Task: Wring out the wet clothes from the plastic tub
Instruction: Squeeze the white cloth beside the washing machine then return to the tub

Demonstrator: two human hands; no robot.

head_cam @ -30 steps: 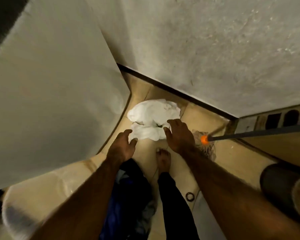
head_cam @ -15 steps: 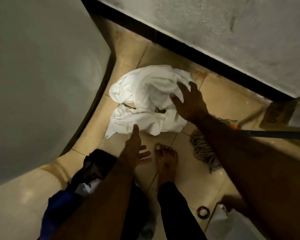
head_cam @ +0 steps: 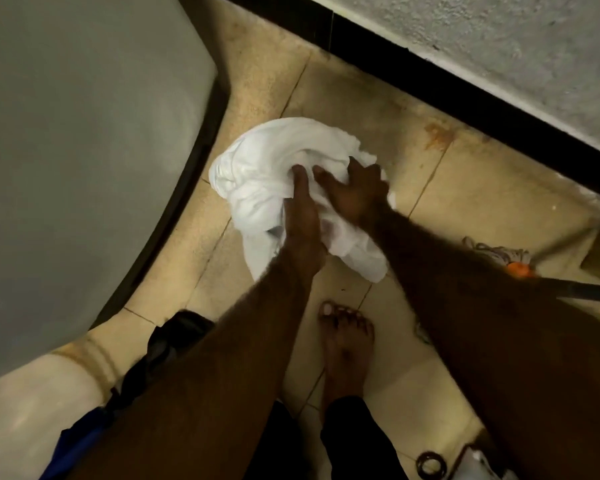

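Observation:
A crumpled white cloth [head_cam: 267, 161] lies on the tan tiled floor near the corner of the wall. My left hand [head_cam: 302, 216] reaches into its middle, fingers dug into the folds. My right hand [head_cam: 355, 192] presses on the cloth just to the right, fingers curled into the fabric. Both hands touch each other at the fingertips. A dark and blue heap of clothes [head_cam: 160, 358] sits by my left leg at the bottom left. No plastic tub shows in the head view.
A large pale rounded surface [head_cam: 84, 150] fills the left side. The rough wall with a black skirting [head_cam: 430, 64] runs along the top right. A mop with an orange collar [head_cam: 518, 270] lies at right. My bare foot [head_cam: 343, 344] stands below the cloth. A small black ring [head_cam: 430, 464] lies on the floor.
Both hands have come down onto the white cloth and closed into it; earlier the left hand hovered short of it. The head has moved lower and closer.

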